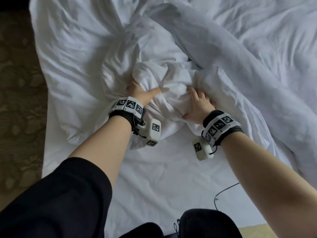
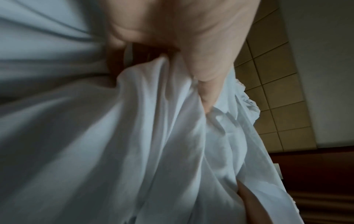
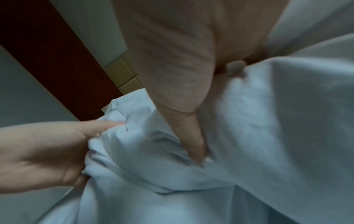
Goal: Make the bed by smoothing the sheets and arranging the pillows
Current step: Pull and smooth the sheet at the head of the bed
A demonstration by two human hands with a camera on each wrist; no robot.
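A crumpled white duvet lies bunched across the middle of the bed. My left hand grips a bunched fold of it, fingers buried in the cloth. My right hand grips the same bundle a little to the right, thumb tucked under a fold. In the left wrist view my left hand pinches the white cloth. The right wrist view shows my right hand digging into the cloth, with my left hand on the bundle's other side. No pillow is in view.
A flat white sheet covers the near part of the mattress. A thin black cable lies on it near my knees. Patterned brown carpet runs along the bed's left edge. More rumpled duvet fills the right.
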